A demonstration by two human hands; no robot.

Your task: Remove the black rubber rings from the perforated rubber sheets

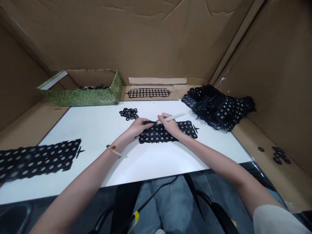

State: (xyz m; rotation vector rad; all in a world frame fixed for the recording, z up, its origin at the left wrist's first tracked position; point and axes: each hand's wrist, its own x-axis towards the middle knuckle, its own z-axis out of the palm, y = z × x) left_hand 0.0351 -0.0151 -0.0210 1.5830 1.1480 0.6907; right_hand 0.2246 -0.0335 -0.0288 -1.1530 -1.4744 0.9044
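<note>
Holding a slim rod (175,116), the right hand (172,126) overlaps black sheeting (156,134) — round-dotted.

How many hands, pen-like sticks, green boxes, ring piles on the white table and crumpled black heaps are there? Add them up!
Hands: 2 (left hand, right hand)
Pen-like stick: 1
Green box: 1
Ring pile: 1
Crumpled black heap: 1
Total: 6

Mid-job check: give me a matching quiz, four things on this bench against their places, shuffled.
Things
1. White pen
2. Green box
3. Crumpled black heap
4. Untouched dotted strip

Places
A. Right side, towards the back
B. Running out of the picture at left
C. In the right hand
D. Back left, rings inside

Pairs: 1-C, 2-D, 3-A, 4-B
</note>
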